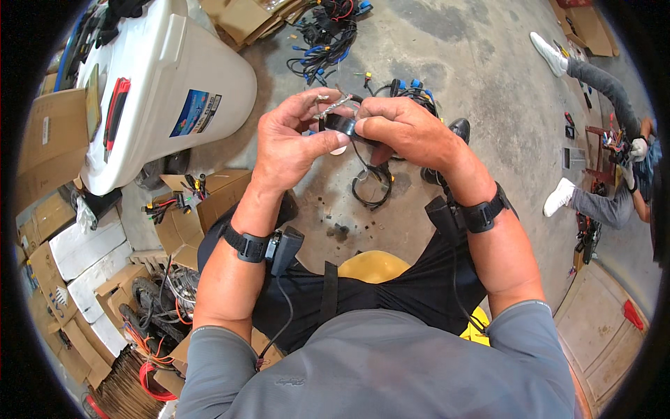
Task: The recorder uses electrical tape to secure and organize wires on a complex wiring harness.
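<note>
In front of me, over the floor, both my hands are closed around one small piece of work. My left hand (289,140) pinches a silvery braided wire (336,105), its thumb pressed near a glossy black roll of tape (340,124). My right hand (408,129) is closed with thumb and fingertips against the roll's right side. A thin black cable (360,155) hangs down below the hands to a loose coil (372,188). Exactly how the wire meets the tape is hidden by my fingers.
Bundles of black cable with blue connectors (324,52) lie on the concrete floor ahead. A large white tub (209,77) stands at left, near an open cardboard box (188,216) with wiring. Another person (614,140) sits at right, wearing gloves. A yellow seat (373,267) shows beneath me.
</note>
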Demonstrator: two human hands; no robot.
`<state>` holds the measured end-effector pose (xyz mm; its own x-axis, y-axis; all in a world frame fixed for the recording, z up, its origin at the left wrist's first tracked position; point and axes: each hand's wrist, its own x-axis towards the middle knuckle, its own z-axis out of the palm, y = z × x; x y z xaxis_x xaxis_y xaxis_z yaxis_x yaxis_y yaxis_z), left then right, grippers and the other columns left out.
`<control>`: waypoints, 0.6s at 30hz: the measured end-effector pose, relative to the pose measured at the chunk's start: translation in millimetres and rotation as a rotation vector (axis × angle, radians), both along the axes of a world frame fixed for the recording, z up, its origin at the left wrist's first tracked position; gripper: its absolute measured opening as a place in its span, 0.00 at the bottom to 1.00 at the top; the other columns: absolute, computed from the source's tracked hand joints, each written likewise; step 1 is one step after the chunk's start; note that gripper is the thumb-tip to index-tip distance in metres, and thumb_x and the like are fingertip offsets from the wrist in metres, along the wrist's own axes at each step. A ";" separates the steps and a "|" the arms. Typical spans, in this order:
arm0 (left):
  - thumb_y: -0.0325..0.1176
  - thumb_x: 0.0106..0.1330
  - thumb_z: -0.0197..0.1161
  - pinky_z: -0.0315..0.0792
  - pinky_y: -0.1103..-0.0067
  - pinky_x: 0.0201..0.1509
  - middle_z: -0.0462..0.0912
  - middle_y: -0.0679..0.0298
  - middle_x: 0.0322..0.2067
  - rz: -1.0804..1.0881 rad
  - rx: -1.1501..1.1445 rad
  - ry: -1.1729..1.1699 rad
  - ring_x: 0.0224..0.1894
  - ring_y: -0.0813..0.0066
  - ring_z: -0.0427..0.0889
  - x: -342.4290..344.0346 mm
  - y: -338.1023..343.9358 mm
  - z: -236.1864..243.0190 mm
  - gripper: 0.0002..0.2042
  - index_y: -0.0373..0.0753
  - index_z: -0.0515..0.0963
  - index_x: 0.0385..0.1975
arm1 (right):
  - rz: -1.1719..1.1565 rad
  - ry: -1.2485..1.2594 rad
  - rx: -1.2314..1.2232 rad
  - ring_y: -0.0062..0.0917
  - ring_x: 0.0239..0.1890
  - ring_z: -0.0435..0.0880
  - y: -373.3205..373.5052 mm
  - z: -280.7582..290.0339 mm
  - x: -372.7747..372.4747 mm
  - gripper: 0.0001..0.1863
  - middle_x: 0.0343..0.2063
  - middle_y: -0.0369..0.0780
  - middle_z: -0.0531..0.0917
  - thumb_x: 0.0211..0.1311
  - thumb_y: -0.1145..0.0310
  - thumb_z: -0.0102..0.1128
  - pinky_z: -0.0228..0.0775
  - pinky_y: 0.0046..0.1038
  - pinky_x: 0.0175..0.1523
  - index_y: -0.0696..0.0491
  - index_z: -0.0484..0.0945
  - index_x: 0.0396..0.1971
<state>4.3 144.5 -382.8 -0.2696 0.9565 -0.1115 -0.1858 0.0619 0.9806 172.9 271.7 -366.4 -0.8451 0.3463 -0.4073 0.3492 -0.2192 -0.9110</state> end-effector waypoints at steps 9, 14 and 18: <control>0.15 0.50 0.70 0.80 0.77 0.47 0.83 0.55 0.44 0.045 0.021 -0.112 0.48 0.68 0.82 -8.3 0.7 0.3 0.25 0.29 0.74 0.51 | -0.020 0.221 0.539 0.24 0.29 0.82 -1.0 5.6 3.7 0.13 0.30 0.40 0.81 0.58 0.66 0.65 0.74 0.25 0.34 0.56 0.79 0.41; 0.16 0.50 0.70 0.79 0.75 0.50 0.82 0.57 0.44 0.045 -0.080 -0.071 0.48 0.68 0.82 -7.8 0.7 2.8 0.25 0.30 0.75 0.51 | -0.064 0.350 0.705 0.26 0.28 0.79 -2.5 2.1 2.6 0.15 0.29 0.40 0.80 0.51 0.71 0.70 0.72 0.26 0.33 0.54 0.79 0.41; 0.17 0.50 0.71 0.79 0.76 0.50 0.82 0.57 0.44 0.075 -0.068 -0.095 0.48 0.69 0.82 -7.2 1.8 2.1 0.25 0.30 0.75 0.50 | -0.071 0.347 0.735 0.25 0.25 0.77 -4.9 2.0 0.8 0.16 0.28 0.39 0.79 0.50 0.75 0.70 0.71 0.25 0.31 0.54 0.79 0.40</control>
